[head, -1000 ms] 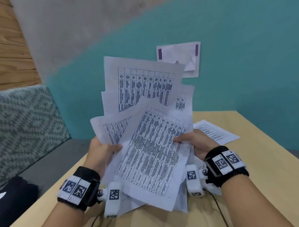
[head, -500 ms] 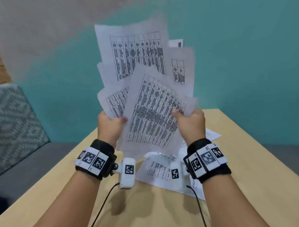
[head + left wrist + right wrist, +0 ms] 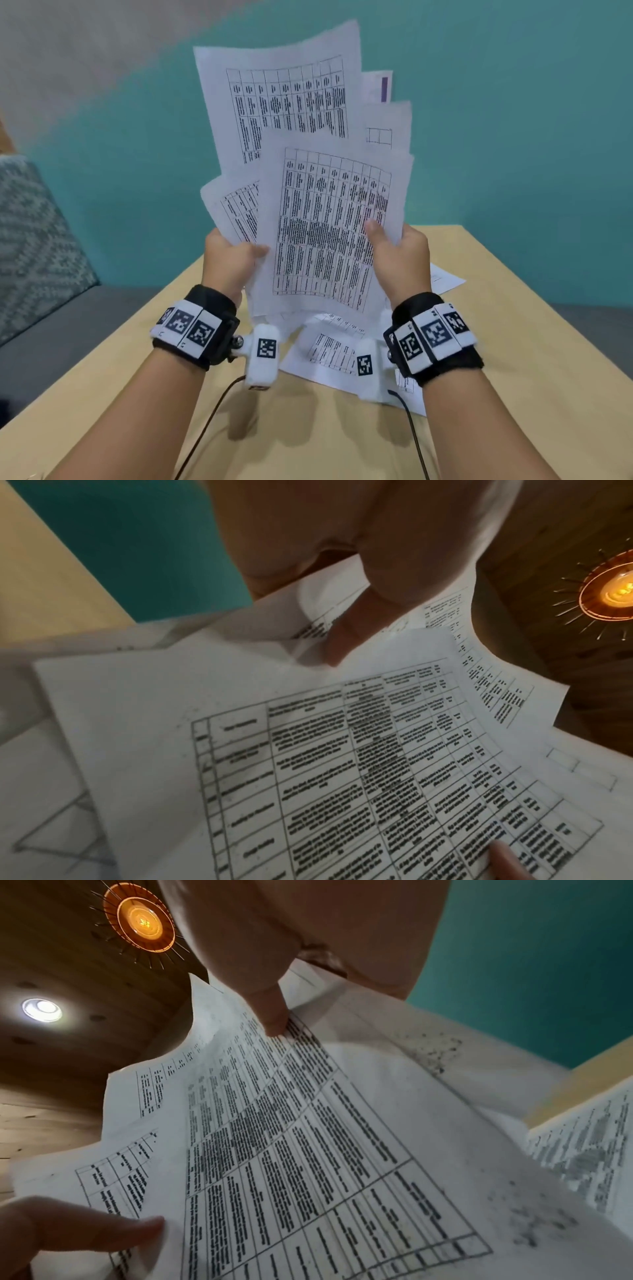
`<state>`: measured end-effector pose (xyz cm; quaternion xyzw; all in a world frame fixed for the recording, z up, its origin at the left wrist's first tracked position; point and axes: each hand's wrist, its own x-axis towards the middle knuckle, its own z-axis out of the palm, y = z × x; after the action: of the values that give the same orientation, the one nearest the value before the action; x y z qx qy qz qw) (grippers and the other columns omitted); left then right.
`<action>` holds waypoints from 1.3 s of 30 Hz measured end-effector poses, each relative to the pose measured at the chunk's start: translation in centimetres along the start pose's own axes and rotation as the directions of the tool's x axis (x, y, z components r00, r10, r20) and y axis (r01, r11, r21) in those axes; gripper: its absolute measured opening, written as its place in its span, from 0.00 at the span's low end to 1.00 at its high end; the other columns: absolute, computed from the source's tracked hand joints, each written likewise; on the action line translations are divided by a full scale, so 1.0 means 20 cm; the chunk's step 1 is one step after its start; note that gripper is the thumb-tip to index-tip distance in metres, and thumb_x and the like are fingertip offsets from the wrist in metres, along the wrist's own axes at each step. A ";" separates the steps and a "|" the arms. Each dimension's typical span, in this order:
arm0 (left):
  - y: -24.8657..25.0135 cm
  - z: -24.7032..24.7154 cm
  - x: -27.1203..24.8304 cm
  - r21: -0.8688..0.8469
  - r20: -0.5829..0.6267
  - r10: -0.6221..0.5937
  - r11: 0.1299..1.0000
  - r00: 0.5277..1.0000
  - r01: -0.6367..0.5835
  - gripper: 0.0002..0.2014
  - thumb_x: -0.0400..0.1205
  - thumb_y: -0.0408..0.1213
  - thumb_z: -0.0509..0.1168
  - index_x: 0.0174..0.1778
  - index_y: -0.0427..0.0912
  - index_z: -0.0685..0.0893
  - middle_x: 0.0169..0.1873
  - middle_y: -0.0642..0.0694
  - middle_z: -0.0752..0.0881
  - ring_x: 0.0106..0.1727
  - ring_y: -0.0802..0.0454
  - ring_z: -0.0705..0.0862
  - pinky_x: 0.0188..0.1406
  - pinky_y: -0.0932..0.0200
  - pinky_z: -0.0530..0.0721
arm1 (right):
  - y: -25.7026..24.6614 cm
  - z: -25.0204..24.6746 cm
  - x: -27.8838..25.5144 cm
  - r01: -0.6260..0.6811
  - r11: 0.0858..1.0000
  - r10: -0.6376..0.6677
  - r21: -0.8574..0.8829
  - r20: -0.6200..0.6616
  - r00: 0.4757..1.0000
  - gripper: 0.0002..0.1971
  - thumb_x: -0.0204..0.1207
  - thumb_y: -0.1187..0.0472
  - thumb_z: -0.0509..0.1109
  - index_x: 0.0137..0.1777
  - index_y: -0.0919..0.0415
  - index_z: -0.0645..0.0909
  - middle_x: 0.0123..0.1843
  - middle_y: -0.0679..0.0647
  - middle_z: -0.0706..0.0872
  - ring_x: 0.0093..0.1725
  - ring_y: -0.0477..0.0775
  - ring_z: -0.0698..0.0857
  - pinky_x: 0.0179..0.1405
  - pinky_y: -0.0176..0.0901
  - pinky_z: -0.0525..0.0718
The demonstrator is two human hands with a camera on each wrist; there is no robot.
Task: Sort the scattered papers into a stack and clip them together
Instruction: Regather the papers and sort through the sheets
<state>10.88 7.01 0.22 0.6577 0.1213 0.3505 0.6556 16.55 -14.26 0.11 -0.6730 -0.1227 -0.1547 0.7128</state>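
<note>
Both hands hold a fanned bundle of printed sheets (image 3: 325,219) upright above the wooden table (image 3: 513,342). My left hand (image 3: 229,257) pinches the bundle's left edge, thumb on the front sheet (image 3: 342,764). My right hand (image 3: 397,253) pinches the right edge, thumb across the printed table (image 3: 308,1137). The sheets are uneven, with corners sticking out at different heights. More papers (image 3: 335,356) lie flat on the table beneath my wrists, and one sheet (image 3: 445,279) pokes out behind my right hand. No clip is visible.
A teal wall (image 3: 531,120) rises behind the table. A grey patterned cushion (image 3: 30,233) and grey seat sit to the left. Cables (image 3: 212,421) run from the wrist cameras across the table's near part. Ceiling lamps (image 3: 142,923) show in the wrist views.
Both hands lifted the bundle from a tilted, low position to upright in front of me, and the sheets have drawn closer together. The sheets left on the table came into view.
</note>
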 end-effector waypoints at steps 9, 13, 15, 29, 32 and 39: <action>0.01 0.02 -0.04 -0.061 0.015 -0.051 0.997 0.999 0.052 0.19 0.77 0.12 0.66 0.58 0.37 0.87 0.47 0.47 0.92 0.48 0.51 0.91 0.35 0.64 0.88 | 0.05 0.03 -0.03 -0.068 0.992 0.075 -0.103 0.063 0.995 0.08 0.80 0.67 0.73 0.52 0.52 0.85 0.44 0.41 0.87 0.47 0.49 0.87 0.55 0.42 0.81; 0.00 0.02 -0.01 -0.113 0.019 -0.073 0.991 0.997 0.075 0.18 0.81 0.20 0.68 0.65 0.37 0.86 0.56 0.45 0.92 0.54 0.50 0.91 0.43 0.62 0.89 | 0.05 0.01 -0.04 -0.080 0.990 0.089 -0.118 0.071 0.993 0.08 0.80 0.65 0.74 0.55 0.52 0.86 0.49 0.45 0.90 0.52 0.52 0.89 0.56 0.45 0.83; -0.01 0.02 -0.01 -0.133 0.034 -0.079 0.988 0.996 0.083 0.16 0.83 0.24 0.65 0.66 0.41 0.84 0.57 0.46 0.91 0.58 0.48 0.90 0.50 0.55 0.88 | 0.08 0.00 -0.04 -0.104 0.983 0.118 -0.153 0.086 0.989 0.11 0.79 0.66 0.75 0.59 0.55 0.86 0.52 0.48 0.91 0.53 0.53 0.89 0.58 0.47 0.84; -0.05 -0.02 0.07 -0.166 0.045 0.019 0.986 0.999 -0.011 0.11 0.90 0.35 0.64 0.67 0.47 0.84 0.62 0.52 0.91 0.65 0.52 0.88 0.70 0.46 0.84 | 0.07 0.00 -0.05 -0.071 0.994 0.075 -0.081 0.046 0.996 0.12 0.81 0.65 0.74 0.63 0.55 0.85 0.52 0.41 0.89 0.55 0.44 0.87 0.57 0.43 0.79; -0.02 -0.03 0.05 -0.164 0.053 0.049 0.986 0.997 -0.040 0.07 0.90 0.41 0.64 0.60 0.54 0.85 0.59 0.57 0.91 0.63 0.57 0.88 0.67 0.52 0.84 | 0.05 0.00 -0.06 -0.015 0.994 0.022 -0.108 0.067 0.997 0.12 0.82 0.64 0.74 0.63 0.53 0.84 0.53 0.38 0.88 0.55 0.39 0.86 0.60 0.44 0.79; 0.02 -0.06 0.06 -0.096 0.012 0.128 0.987 0.992 -0.126 0.14 0.88 0.49 0.65 0.57 0.41 0.87 0.55 0.45 0.92 0.56 0.53 0.88 0.64 0.46 0.85 | 0.02 -0.05 -0.04 0.026 0.997 -0.018 -0.069 0.118 0.993 0.08 0.81 0.63 0.74 0.50 0.47 0.84 0.50 0.44 0.91 0.52 0.44 0.88 0.54 0.43 0.82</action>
<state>11.01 8.61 0.78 0.6352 0.0562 0.3911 0.6637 16.01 -15.20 -0.62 -0.7041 -0.1663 -0.1271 0.6785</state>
